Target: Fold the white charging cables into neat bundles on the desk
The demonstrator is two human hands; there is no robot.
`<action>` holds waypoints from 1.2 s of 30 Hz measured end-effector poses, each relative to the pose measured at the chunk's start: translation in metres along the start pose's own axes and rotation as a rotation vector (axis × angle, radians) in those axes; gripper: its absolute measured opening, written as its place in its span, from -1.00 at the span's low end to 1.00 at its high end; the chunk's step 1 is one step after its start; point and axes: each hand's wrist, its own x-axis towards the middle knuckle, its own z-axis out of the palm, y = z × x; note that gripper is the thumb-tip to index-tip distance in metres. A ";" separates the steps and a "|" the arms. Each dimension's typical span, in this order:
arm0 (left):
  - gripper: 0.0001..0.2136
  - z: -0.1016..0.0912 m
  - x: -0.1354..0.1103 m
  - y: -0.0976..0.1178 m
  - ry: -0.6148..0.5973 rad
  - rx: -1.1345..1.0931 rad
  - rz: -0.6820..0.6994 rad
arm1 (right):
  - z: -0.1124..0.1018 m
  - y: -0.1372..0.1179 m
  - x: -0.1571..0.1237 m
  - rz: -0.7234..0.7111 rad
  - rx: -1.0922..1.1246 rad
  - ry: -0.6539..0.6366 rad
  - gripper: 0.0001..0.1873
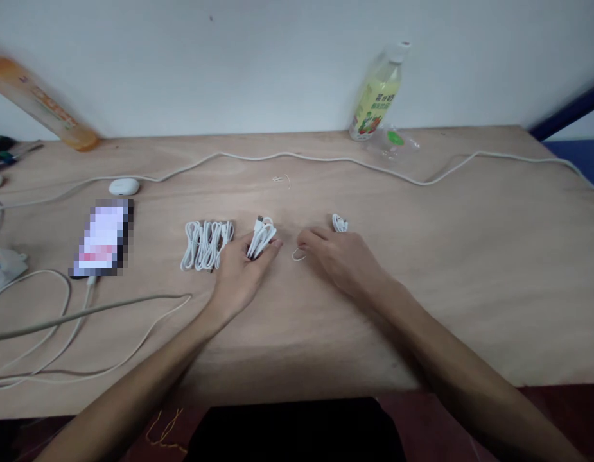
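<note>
My left hand (241, 266) is closed round a folded white USB cable (261, 237), its plug end pointing up and away from me. Just left of that hand lies a row of several bundled white cables (207, 245) on the table. My right hand (342, 260) has its fingers pinched at the tabletop. A thin white twist tie (299, 255) loops out from under those fingertips; the grip on it is partly hidden. Right behind my right hand rests a small coiled white cable (340, 222).
Thin white tie pieces (282, 179) lie farther back, before a long white cord (287, 154). A phone (103, 237), an earbud case (124, 187) and loose cords are on the left. A yellow-green bottle (377, 96) and an orange bottle (41, 106) stand by the wall.
</note>
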 end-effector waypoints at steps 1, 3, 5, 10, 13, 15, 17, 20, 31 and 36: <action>-0.78 0.000 0.000 -0.001 -0.012 0.015 0.008 | -0.001 -0.001 0.001 0.012 -0.037 -0.008 -0.66; -0.75 0.000 0.000 -0.003 -0.041 0.044 0.028 | -0.002 -0.003 0.002 0.070 -0.097 -0.009 -0.66; -0.73 -0.001 -0.001 -0.004 -0.064 0.073 0.040 | -0.001 -0.005 0.003 0.141 -0.133 0.023 -0.66; -0.79 -0.003 -0.001 -0.004 -0.083 0.105 0.042 | 0.002 -0.009 0.000 0.186 -0.099 0.125 -0.66; -0.81 -0.003 -0.001 -0.003 -0.112 0.095 0.044 | 0.005 -0.012 -0.003 0.122 -0.013 0.117 -0.73; -0.81 -0.002 -0.002 -0.002 -0.108 0.092 0.046 | 0.009 -0.015 -0.004 0.092 0.030 0.102 -0.75; -0.82 -0.001 -0.002 -0.001 -0.090 0.070 0.050 | 0.013 -0.017 -0.004 0.084 0.045 0.091 -0.79; -0.83 0.000 -0.001 0.002 -0.084 -0.046 0.001 | 0.016 -0.018 -0.003 0.091 0.037 0.091 -0.81; -0.52 -0.001 0.000 0.007 -0.323 -0.697 -0.371 | 0.011 -0.014 -0.001 0.145 -0.042 0.058 -0.79; -0.62 0.001 0.002 0.003 -0.311 -0.744 -0.312 | 0.008 -0.014 -0.002 0.178 -0.069 0.032 -0.77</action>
